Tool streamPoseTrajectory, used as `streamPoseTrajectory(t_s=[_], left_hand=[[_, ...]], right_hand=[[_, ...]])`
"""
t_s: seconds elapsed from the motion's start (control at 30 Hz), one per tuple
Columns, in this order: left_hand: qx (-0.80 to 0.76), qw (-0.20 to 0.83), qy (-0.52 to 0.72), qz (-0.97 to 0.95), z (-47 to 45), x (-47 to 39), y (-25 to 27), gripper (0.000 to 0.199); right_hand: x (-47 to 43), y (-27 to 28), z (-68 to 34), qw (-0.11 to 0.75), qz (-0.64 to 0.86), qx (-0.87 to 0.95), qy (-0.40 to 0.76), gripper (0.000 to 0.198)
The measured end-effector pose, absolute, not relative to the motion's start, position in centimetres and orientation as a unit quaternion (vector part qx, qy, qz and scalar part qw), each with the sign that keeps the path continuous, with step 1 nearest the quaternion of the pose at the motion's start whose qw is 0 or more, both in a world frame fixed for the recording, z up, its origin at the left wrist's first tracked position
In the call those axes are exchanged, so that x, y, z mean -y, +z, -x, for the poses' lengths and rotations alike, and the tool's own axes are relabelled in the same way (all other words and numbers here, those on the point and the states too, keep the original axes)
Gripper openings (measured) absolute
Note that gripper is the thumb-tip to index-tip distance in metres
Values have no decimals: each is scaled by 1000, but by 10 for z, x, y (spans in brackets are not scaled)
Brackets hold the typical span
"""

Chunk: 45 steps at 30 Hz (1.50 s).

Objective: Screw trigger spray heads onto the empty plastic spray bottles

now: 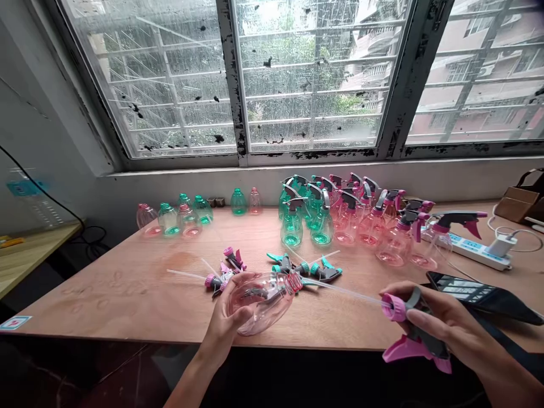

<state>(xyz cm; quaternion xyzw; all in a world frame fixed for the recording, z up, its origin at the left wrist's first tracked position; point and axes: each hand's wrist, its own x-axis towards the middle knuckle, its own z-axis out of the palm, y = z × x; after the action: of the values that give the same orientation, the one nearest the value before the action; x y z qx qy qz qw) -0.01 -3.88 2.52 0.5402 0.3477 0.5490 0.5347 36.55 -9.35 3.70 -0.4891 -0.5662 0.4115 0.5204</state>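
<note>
My left hand (232, 311) is wrapped round a clear pink bottle (263, 303), tilted on its side with its threaded neck toward the right. In my right hand (446, 323) is a pink and dark grey spray nozzle (419, 326), its trigger hanging downward. From its collar a thin clear tube (344, 288) runs left, its end at or just inside the bottle's mouth; I cannot tell exactly how far. Behind the bottle lie loose teal and grey spray nozzles (325, 272) and, to the left, loose pink spray nozzles (233, 259).
Several bottles fitted with spray nozzles (346, 221) stand in green and pink groups at the back right. Open green and pink bottles (190, 220) stand at the back left. A power strip (478, 249) and a dark tablet-like device (484, 294) lie on the right of the wooden table (106, 300).
</note>
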Motion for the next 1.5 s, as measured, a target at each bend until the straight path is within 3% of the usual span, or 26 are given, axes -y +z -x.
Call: streamPoseTrajectory(t_s=[0.27,0.47,0.7,0.9,1.1,1.27,1.4,1.5], left_hand=[[-282,579,518,-563,-27,44,-3,96],[-318,534,514,-591,-35,43,-11,76],[-336,544,457,-618,-34,40,-5,91],[-356,484,443,-666,-39,33,-1,121],[-331,499,423,-680,-37,29,-11,108],[-321,533,400,-673,-32,35,-8,122],[-310,562,374,-670,-27,38,-3,110],[-306,561,370,-674,-27,36,-2,112]], right_hand=[[77,20,-313,455,427,575,529,37],[61,-1,-292,498,408,494,585,43],[61,-8,-286,491,450,448,596,44],[51,-13,-286,516,457,503,522,41],[48,-20,-292,501,436,511,546,40],[49,-24,-296,508,428,521,536,39],[48,-26,-298,518,432,512,532,42],[47,-27,-298,527,428,504,534,42]])
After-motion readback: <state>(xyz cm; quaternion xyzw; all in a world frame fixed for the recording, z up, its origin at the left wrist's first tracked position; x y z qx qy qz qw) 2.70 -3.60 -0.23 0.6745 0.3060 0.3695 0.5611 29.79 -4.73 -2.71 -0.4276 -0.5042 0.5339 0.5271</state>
